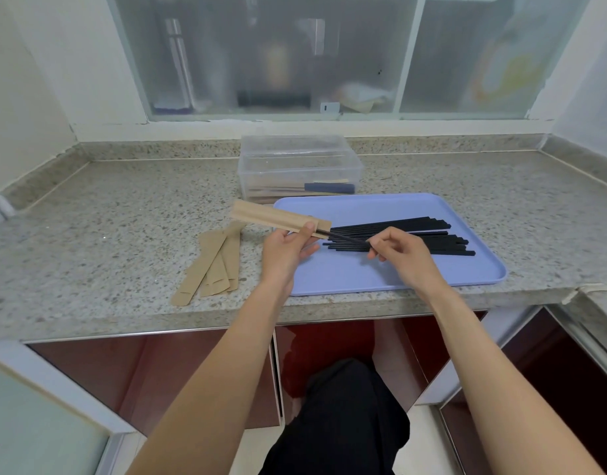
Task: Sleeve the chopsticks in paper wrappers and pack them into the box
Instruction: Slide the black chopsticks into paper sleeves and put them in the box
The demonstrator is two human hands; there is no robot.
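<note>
The person is standing at a speckled stone bench [123, 214] under a frosted window [295, 56], both forearms reaching out over its front edge. The left hand [288, 246] is holding up a tan paper wrapper [278, 217], thumb pressing on top near its open end and the other fingers curling underneath, so the wrapper is hanging above the left rim of a pale blue tray [381, 272]. The right hand [403, 250] is pinching a black chopstick [346, 237] between thumb and fingertips, the remaining fingers curling loosely, and the chopstick's far tip is sitting right at the wrapper's mouth; whether it is already inside I cannot tell. Behind that hand, a loose pile of black chopsticks [432, 234] is lying across the middle of the tray, their ends pointing left and right. To the left of the tray, a few empty wrappers [212, 265] are lying fanned out flat on the bench. Beyond the tray, touching or nearly touching its far rim, a clear plastic box [300, 169] is standing with some sleeved pairs lying in the bottom, and a second clear piece, seemingly its lid [295, 144], is leaning just behind it.
</note>
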